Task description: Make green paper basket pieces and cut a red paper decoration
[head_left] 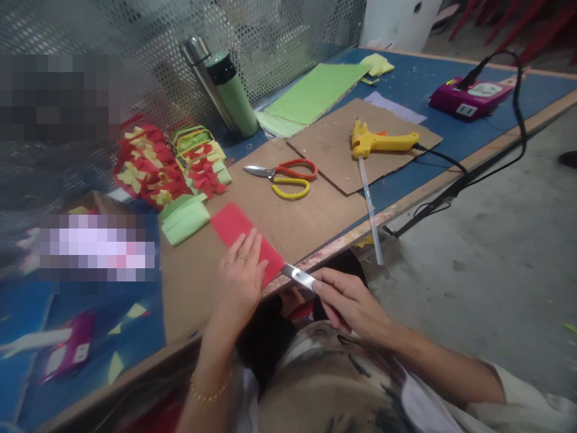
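A folded piece of red paper (pixel 234 222) lies on brown cardboard at the table's front edge. My left hand (pixel 243 264) rests flat on it, fingers stretched out and pressing the paper down. My right hand (pixel 345 297) is closed around the handle of a silver knife (pixel 300 276). The blade tip reaches the paper's near right corner, and seems to be slipped into the fold, though the very end is hidden. Beyond the paper lie scissors (pixel 293 171) with one red and one yellow handle. Folded light green paper (pixel 186 219) sits just left of the red paper.
A yellow glue gun (pixel 383 142) lies on cardboard, its glue stick jutting past the table edge and its cord trailing right to a purple power strip (pixel 471 99). Red and yellow paper decorations (pixel 151 165), a green bottle (pixel 234 93) and green sheets (pixel 315 93) stand along the mesh.
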A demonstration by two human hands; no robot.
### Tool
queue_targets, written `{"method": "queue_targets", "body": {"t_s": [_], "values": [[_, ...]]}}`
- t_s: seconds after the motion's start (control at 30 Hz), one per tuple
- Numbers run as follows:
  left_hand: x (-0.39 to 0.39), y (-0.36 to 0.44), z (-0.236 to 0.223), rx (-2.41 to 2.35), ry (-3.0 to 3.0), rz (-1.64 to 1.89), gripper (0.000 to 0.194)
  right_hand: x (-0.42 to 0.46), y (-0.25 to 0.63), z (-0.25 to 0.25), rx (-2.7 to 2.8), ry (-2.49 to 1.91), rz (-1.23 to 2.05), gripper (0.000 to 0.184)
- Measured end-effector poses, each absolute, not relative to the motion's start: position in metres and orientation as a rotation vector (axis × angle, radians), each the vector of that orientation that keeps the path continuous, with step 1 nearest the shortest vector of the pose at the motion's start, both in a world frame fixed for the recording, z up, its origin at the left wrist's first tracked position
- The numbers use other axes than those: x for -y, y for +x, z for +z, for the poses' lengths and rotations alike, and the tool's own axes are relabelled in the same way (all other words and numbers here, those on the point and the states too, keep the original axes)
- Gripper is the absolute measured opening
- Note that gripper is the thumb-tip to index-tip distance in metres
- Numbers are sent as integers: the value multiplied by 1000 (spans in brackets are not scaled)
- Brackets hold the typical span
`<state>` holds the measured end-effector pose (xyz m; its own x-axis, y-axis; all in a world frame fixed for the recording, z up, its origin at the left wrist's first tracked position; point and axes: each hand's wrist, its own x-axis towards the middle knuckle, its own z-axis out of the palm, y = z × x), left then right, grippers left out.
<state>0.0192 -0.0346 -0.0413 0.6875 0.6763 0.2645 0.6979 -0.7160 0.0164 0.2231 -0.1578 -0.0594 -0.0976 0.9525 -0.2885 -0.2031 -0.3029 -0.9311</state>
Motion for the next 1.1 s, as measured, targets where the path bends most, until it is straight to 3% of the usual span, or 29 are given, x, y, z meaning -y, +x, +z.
{"method": "queue_targets", "body": {"t_s": [1.1], "values": [[33, 17, -45, 1066, -2766, -432, 50, 158, 222, -58, 988, -1257, 1441, 39]]}}
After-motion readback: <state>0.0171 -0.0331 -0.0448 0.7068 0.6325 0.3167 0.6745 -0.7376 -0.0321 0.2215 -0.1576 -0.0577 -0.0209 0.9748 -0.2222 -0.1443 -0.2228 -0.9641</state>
